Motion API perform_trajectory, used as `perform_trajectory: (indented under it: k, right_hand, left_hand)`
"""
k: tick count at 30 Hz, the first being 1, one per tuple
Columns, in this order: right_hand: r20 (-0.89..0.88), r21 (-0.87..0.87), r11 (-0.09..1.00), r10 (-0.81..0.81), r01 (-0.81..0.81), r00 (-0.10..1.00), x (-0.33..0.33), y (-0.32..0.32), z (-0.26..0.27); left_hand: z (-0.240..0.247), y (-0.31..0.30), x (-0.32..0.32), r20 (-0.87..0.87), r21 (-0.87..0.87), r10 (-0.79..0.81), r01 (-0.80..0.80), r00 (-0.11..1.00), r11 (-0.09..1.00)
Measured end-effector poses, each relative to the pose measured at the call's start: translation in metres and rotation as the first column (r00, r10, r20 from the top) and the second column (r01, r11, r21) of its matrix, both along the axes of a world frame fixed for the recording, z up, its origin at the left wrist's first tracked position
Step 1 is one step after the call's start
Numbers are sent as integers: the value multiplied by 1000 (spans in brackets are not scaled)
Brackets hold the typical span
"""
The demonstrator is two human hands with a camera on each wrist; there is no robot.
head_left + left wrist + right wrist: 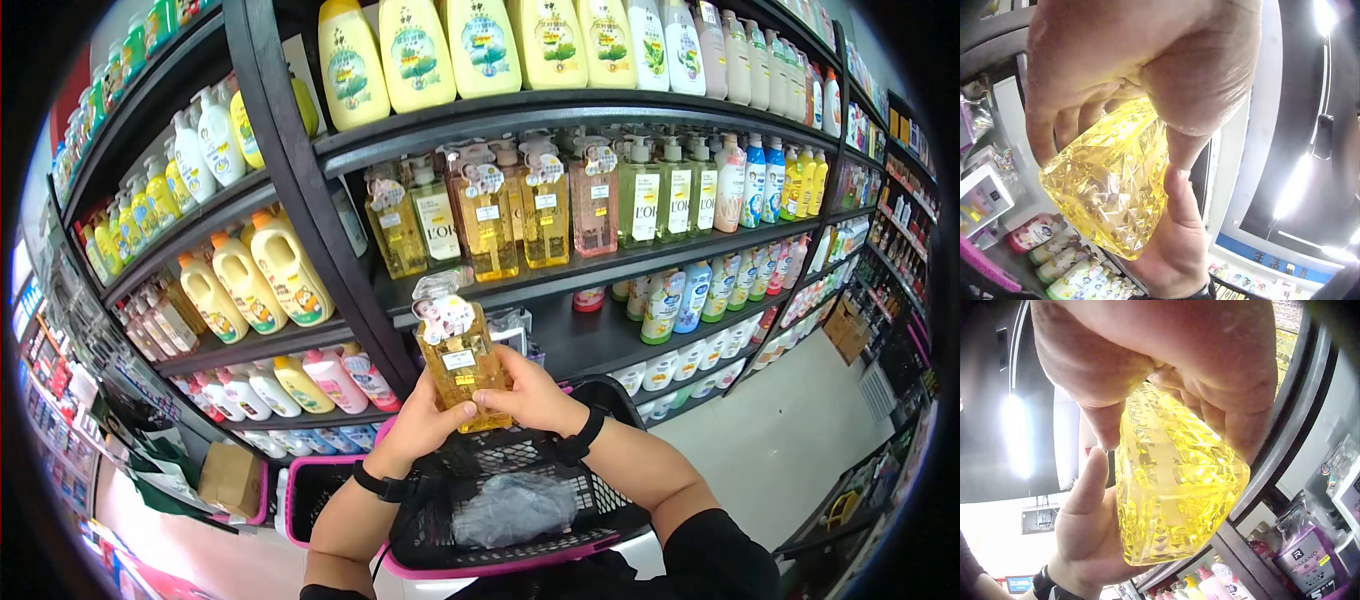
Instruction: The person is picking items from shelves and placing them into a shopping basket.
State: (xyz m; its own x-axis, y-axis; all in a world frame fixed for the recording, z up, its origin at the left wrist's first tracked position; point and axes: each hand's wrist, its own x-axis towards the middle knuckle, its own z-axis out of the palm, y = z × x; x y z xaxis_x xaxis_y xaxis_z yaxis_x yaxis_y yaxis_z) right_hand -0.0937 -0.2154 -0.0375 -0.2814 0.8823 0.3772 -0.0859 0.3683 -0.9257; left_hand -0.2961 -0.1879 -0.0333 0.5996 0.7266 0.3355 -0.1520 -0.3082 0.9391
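Observation:
Both hands hold a clear, faceted pump bottle of golden-yellow liquid in front of the shelves, above a shopping basket. A picture tag hangs at its neck, and white and yellow stickers are on its front. The left hand grips the lower left side, the right hand the lower right, with both thumbs on the front near the base. In the left wrist view, the bottle's patterned base shows between the curled fingers and thumbs. From the right wrist, the same faceted base appears, fingers wrapped along its side.
Below the hands is a black basket with a pink rim, holding a crumpled clear plastic bag. Similar pump bottles line the middle shelf. Left of the basket are another pink-rimmed basket and a cardboard box.

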Motion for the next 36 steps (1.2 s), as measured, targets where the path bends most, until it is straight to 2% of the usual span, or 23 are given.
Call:
perform_trajectory:
  k: [2,3,5,6,7,10,12,13,14,15,18,19,22,25,29,32,36]
  right_hand:
    - [-62,-16,1000,17,-18,998,-2,16,1]
    - [-94,29,999,39,-37,995,-5,26,1]
    - [-111,156,985,-57,74,992,-13,47,-1]
    - [-120,215,968,-104,129,987,-14,53,1]
    - [-113,57,991,-112,119,987,-12,48,14]
    - [22,23,957,-290,289,957,-8,42,5]
    - [51,70,961,-272,268,961,5,24,-31]
    - [63,40,964,-265,263,962,10,6,-48]
    - [214,40,965,-263,261,941,21,-11,-69]
    - [192,-151,967,-177,207,965,29,-32,-91]
    - [218,-333,934,-60,132,974,50,-98,-119]
    - [185,-320,933,-107,163,977,56,-118,-128]
    - [323,-295,885,-263,361,909,73,-171,-151]
    - [505,-234,821,-354,520,787,70,-212,-152]
    - [572,-184,800,-385,572,724,51,-242,-161]
    - [699,156,849,-456,505,550,47,-247,-169]
    - [721,94,795,-469,599,510,37,-244,-172]
  left_hand:
    - [18,8,-3,-65,7,12,-11,998,1000]
    - [22,19,-6,-87,18,13,-11,996,1000]
    - [37,34,-7,-74,-38,7,-10,997,999]
    - [41,45,-8,-95,21,41,-40,995,999]
    - [48,55,-5,-88,67,94,-89,992,994]
    - [61,91,-1,-39,143,189,-182,981,973]
    - [66,107,5,39,150,239,-242,970,959]
    - [65,117,7,72,141,261,-269,963,953]
    - [66,124,8,107,126,285,-297,953,947]
    - [68,129,10,126,126,280,-295,952,947]
    - [65,153,9,110,147,281,-295,953,944]
    - [66,157,10,124,162,284,-302,951,940]
    - [61,178,9,107,94,291,-301,951,949]
    - [52,190,13,142,45,280,-289,949,956]
    - [46,202,12,103,54,251,-257,963,965]
    - [40,205,10,99,87,212,-220,972,972]
    - [39,203,10,91,127,214,-224,973,966]
